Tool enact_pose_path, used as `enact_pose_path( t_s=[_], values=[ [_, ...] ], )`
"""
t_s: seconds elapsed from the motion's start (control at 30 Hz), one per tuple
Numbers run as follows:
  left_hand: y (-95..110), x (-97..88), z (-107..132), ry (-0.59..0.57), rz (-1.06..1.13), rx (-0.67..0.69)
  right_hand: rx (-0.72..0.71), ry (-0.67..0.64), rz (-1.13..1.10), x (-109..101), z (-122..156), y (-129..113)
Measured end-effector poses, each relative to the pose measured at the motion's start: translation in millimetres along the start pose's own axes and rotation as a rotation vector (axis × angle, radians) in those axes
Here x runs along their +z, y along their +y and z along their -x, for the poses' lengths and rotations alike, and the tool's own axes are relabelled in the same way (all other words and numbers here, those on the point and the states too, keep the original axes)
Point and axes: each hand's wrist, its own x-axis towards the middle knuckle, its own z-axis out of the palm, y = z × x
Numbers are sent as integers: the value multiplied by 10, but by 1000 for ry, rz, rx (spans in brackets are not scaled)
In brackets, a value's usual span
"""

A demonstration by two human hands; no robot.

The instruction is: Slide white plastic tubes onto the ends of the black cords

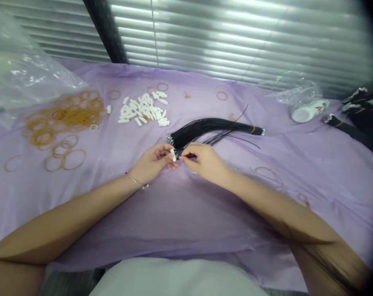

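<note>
Between the thumb and fingers of my left hand [157,162] is a small white plastic connector housing [173,155]. Close by on its right, my right hand [203,160] pinches a thin black wire, its end at the housing; whether the tip sits inside I cannot tell. Just beyond both hands lies a bundle of black wires [211,126] with metal terminals at its ends and a band around its right part. A few loose wires stick out of it to the right. Behind my left hand is a pile of similar white housings [143,107].
Many tan rubber bands [78,111] lie at the left, beside a clear plastic bag [23,78]. A white container [309,111] lies on its side at the back right, near more black wire bundles [362,115]. Purple sheeting [112,213] covers the table; blinds stand behind it.
</note>
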Motion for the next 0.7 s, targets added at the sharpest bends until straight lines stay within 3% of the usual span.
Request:
enact_pose_path(
  t_s=[0.37,0.7],
  values=[
    [-57,20,0,48,36,8,-30,101,-33,187,48,-40],
    [-36,-12,-17,-17,53,30,-72,98,-69,60,17,-42]
  ],
)
